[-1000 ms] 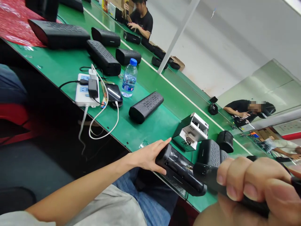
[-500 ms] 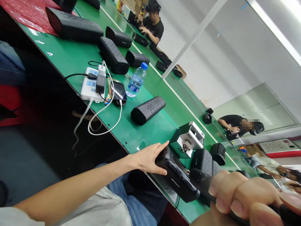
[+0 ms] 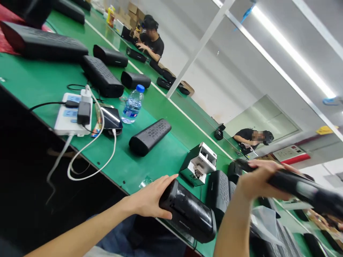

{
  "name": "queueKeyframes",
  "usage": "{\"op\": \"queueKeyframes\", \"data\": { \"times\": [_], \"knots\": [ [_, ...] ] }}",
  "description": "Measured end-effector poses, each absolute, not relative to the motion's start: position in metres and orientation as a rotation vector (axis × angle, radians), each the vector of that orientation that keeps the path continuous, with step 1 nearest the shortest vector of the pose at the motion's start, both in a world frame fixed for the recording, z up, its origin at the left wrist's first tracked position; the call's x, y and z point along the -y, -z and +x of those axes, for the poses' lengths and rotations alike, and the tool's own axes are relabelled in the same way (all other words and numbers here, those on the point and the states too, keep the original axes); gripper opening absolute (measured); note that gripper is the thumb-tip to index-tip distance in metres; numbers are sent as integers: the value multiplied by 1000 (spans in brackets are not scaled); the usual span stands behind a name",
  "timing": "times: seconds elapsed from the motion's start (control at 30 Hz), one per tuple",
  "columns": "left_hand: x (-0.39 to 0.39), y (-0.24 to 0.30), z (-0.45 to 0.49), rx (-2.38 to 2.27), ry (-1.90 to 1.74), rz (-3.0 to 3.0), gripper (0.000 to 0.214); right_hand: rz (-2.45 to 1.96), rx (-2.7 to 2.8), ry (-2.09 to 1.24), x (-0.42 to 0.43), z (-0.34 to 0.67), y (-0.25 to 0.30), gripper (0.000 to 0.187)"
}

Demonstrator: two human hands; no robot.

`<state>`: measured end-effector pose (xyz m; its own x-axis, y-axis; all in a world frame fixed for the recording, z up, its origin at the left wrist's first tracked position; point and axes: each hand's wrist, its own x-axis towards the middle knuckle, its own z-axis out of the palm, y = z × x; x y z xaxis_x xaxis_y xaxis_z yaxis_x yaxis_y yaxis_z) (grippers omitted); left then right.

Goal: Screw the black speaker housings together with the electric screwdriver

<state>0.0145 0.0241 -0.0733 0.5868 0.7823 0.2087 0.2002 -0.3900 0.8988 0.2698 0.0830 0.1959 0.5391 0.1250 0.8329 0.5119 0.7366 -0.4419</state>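
My left hand [image 3: 152, 198] grips the end of a black speaker [image 3: 190, 213] that lies at the bench's near edge, thumb on the near side and fingers over the far side. The speaker's glossy dark face is turned up. Raised at the right, my right hand [image 3: 261, 180] is wrapped round a long black electric screwdriver [image 3: 297, 187], whose thin end points left, away from the speaker. Just beyond the speaker stands a silver and black screw feeder [image 3: 199, 164]. Another black speaker [image 3: 219, 191] with a dimpled surface sits beside it.
On the green bench [image 3: 158, 167] are a dimpled speaker [image 3: 150, 137], a water bottle [image 3: 132, 105], a phone [image 3: 111, 119] on a white cable and a power strip [image 3: 71, 114]. More speakers [image 3: 102, 76] stand further left. Two people [image 3: 151, 39] work across the bench.
My right hand has lifted the electric screwdriver up and away from the speaker. The speaker has been tilted so more of its glossy face shows. The view has shifted right.
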Motion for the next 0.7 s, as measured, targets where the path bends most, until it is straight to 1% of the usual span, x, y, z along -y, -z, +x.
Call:
{"op": "queueKeyframes", "data": {
  "times": [0.07, 0.17, 0.27, 0.37, 0.43, 0.6, 0.7],
  "knots": [
    [-23, 73, 12, -800, -772, 1891, 147, -749, 1031, 277, -103, 268, -190, 39],
    [-22, 74, 9, -783, -758, 1869, 150, -760, 1032, 260, -97, 275, -187, 28],
    [-23, 72, 7, -754, -731, 1848, 150, -711, 988, 226, -70, 282, -195, 31],
    [-24, 68, 5, -756, -676, 1821, 150, -765, 1050, -19, -57, 278, -200, 27],
    [-24, 65, 4, -775, -639, 1804, 149, -819, 1082, -116, -64, 272, -195, 26],
    [-24, 62, 2, -781, -642, 1820, 147, -881, 1094, -163, -97, 265, -172, 28],
    [-24, 64, 3, -772, -674, 1832, 149, -921, 1101, -208, -108, 265, -169, 30]
  ]
}}
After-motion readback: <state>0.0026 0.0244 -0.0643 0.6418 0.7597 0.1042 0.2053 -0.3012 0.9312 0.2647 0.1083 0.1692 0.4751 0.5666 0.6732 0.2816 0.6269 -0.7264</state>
